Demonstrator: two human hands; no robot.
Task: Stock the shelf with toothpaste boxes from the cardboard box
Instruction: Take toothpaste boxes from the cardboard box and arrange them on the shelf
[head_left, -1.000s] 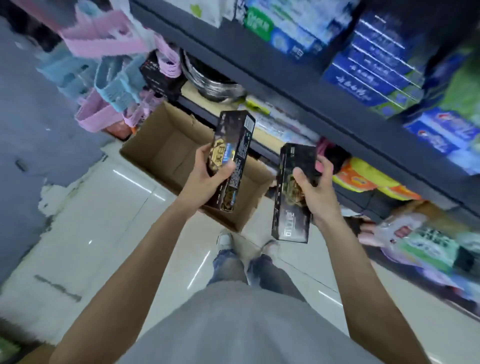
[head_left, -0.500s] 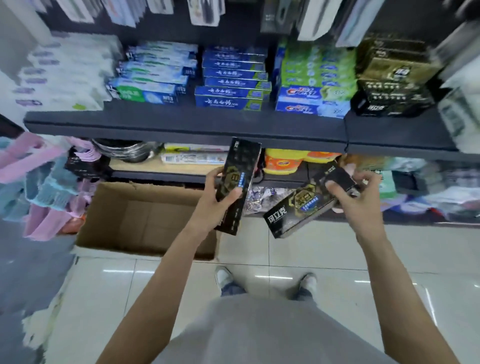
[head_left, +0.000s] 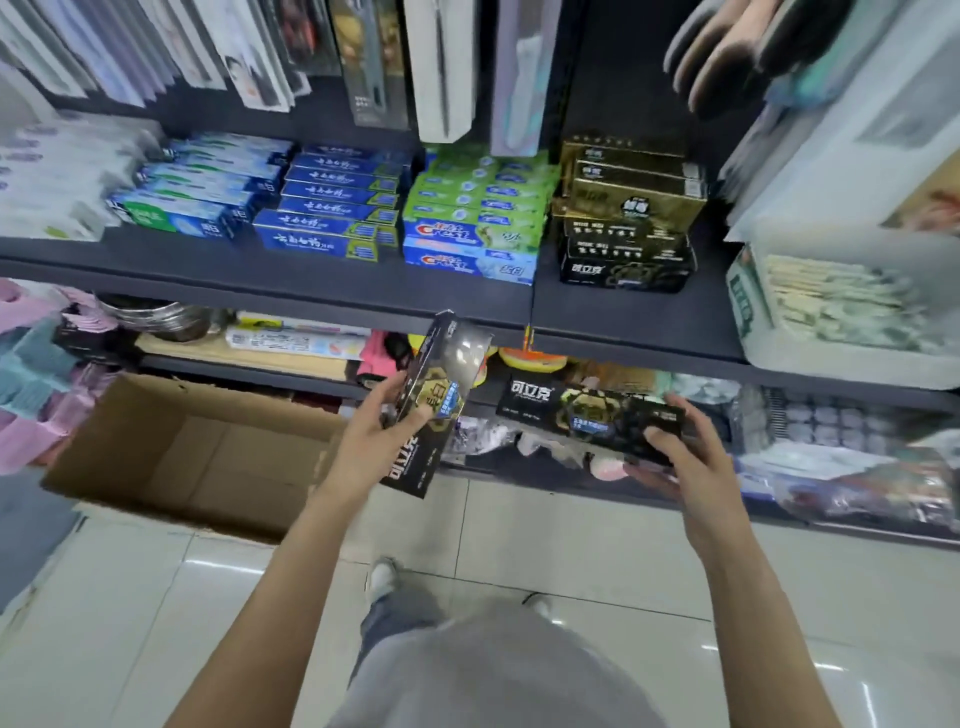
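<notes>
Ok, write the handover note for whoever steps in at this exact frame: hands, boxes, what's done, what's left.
Left hand: grips one black-and-gold toothpaste box, standing nearly upright.
Right hand: holds a second black-and-gold toothpaste box lying level, below the dark shelf edge.
Brown cardboard box sits open on the floor at left; the visible part looks empty.
Matching black boxes already stacked on the shelf, under gold ones.
Left: place both held boxes on that stack.

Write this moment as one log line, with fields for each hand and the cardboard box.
left hand: holds black toothpaste box tilted | right hand: holds black toothpaste box level | cardboard box: open on floor
</notes>
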